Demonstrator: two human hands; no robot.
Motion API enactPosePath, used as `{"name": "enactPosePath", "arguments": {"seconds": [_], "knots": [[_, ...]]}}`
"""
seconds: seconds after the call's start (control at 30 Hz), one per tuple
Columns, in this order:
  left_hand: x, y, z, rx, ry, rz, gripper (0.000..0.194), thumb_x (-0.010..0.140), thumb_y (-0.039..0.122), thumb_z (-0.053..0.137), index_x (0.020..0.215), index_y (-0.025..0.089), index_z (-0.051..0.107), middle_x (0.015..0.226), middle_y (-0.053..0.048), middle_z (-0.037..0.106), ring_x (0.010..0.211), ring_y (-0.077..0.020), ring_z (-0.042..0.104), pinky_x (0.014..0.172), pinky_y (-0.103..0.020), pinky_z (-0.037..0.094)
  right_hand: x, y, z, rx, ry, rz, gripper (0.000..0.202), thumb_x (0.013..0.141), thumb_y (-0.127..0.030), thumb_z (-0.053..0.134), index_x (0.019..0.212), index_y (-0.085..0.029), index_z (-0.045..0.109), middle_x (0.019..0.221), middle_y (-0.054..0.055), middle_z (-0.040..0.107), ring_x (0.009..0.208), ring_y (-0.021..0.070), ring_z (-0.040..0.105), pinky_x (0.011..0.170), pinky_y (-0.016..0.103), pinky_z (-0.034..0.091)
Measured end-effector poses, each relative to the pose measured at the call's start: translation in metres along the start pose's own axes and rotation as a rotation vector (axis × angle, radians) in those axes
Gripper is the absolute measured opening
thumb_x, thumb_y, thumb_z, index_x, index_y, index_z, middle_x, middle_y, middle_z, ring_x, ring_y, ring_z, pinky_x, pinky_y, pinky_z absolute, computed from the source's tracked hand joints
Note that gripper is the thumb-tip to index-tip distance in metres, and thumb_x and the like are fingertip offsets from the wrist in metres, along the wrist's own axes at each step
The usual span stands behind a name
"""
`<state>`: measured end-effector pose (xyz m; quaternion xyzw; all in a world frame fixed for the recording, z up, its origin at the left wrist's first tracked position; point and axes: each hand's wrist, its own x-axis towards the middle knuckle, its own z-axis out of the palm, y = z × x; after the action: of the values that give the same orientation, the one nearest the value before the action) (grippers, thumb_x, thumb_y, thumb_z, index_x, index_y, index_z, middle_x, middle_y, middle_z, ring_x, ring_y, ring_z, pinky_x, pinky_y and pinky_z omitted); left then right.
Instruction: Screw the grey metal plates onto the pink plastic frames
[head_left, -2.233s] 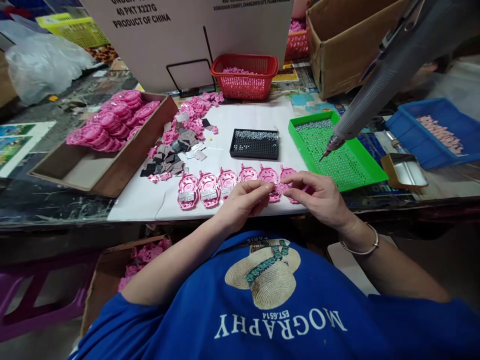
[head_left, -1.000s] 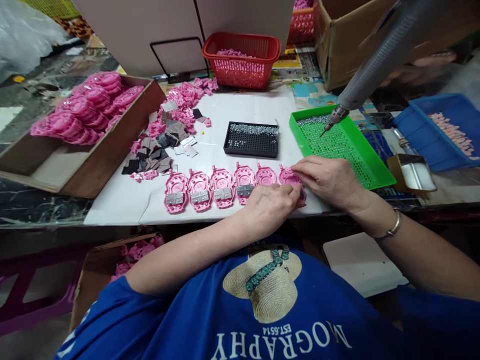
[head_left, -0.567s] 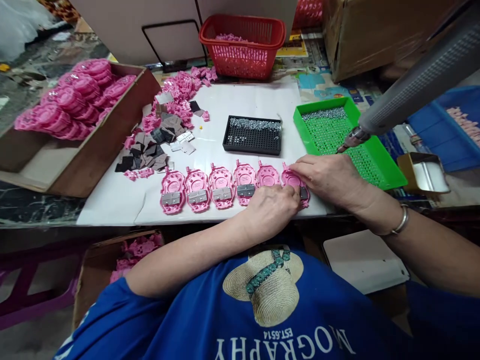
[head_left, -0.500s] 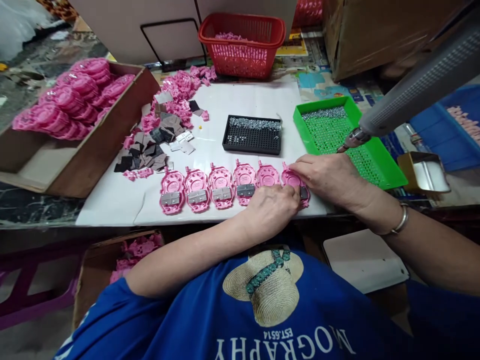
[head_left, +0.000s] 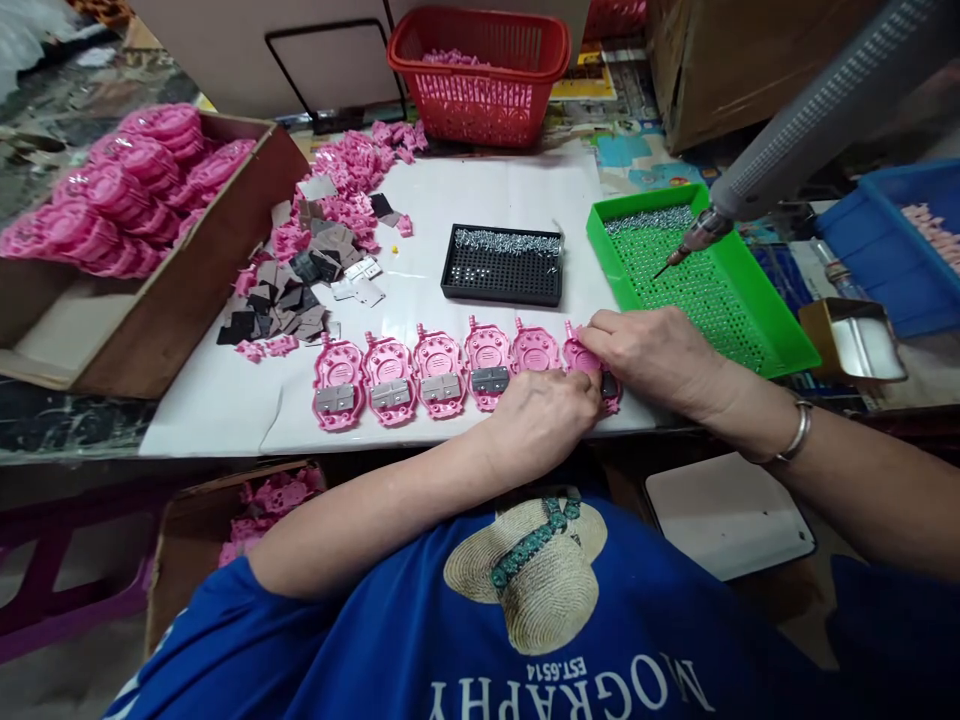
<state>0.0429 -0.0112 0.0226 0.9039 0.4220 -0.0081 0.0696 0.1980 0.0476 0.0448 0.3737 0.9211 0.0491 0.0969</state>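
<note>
Several pink plastic shells (head_left: pixel 437 350) lie in a row along the near side of the white work surface. Small plates, such as the grey plate (head_left: pixel 440 387) and the dark plate (head_left: pixel 490 380), sit in their lower halves. My left hand (head_left: pixel 547 412) is closed at the rightmost pink shell (head_left: pixel 577 354), its fingertips by a dark plate there. On the upper right edge of that same shell, my right hand (head_left: pixel 652 355) pinches with thumb and fingers. Both hands partly cover this shell, and my left hand hides the bottom of the shell beside it.
A black perforated tray (head_left: pixel 502 285) and a green tray (head_left: pixel 780 330) hold small screws. An electric screwdriver (head_left: pixel 750 170) hangs over the green tray. Loose plates (head_left: pixel 289 305) and pink parts (head_left: pixel 349 165) are heaped at left, beside a cardboard box (head_left: pixel 172 260). A red basket (head_left: pixel 480 90) stands behind.
The screwdriver has swung slightly up and left, its bit now showing over the green tray. The view has shifted a little. Both hands stay at the rightmost shell.
</note>
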Motion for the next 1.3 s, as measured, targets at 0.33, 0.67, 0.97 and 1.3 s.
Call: {"name": "enactPosePath", "arguments": {"seconds": [0.33,0.67,0.97,1.3], "knots": [[-0.005,-0.01,0.0,-0.334,0.183,-0.061,0.027,0.097,0.028,0.057,0.119,0.013,0.064,0.083,-0.006,0.07,0.072,-0.0164,0.065,0.06,-0.025,0.042,-0.008,0.004,-0.008,0.151,0.33,0.033,0.025,0.097,-0.022,0.048,0.094,-0.016,0.071,0.084,0.009,0.071,0.067,0.0171,0.06,0.055,0.03,0.035],[-0.026,-0.04,-0.007,-1.462,0.27,-0.138,0.098,0.08,0.009,0.072,0.157,0.018,0.014,0.102,-0.006,0.07,0.085,-0.0132,0.067,0.081,-0.027,0.054,-0.007,-0.023,-0.017,0.778,0.454,-0.249,0.023,0.097,-0.023,0.054,0.114,-0.018,0.069,0.103,0.006,0.075,0.088,0.0133,0.068,0.074,0.026,0.051],[-0.03,-0.047,0.004,-1.642,0.216,-0.087,0.102,0.072,0.014,0.078,0.156,0.02,0.021,0.11,-0.008,0.069,0.097,-0.0164,0.068,0.087,-0.029,0.053,0.005,-0.026,-0.01,0.782,0.438,-0.332,0.016,0.096,-0.025,0.054,0.096,-0.016,0.067,0.089,0.005,0.072,0.078,0.0132,0.065,0.069,0.026,0.05],[-0.047,-0.048,-0.002,-1.184,0.581,-0.164,0.03,0.089,0.035,0.068,0.111,0.014,0.067,0.067,0.003,0.057,0.059,-0.0083,0.048,0.058,-0.021,0.039,0.003,-0.026,-0.017,1.34,0.155,0.063,0.025,0.095,-0.04,0.055,0.093,-0.017,0.062,0.052,-0.008,0.047,0.044,0.0077,0.042,0.044,0.022,0.035]]}}
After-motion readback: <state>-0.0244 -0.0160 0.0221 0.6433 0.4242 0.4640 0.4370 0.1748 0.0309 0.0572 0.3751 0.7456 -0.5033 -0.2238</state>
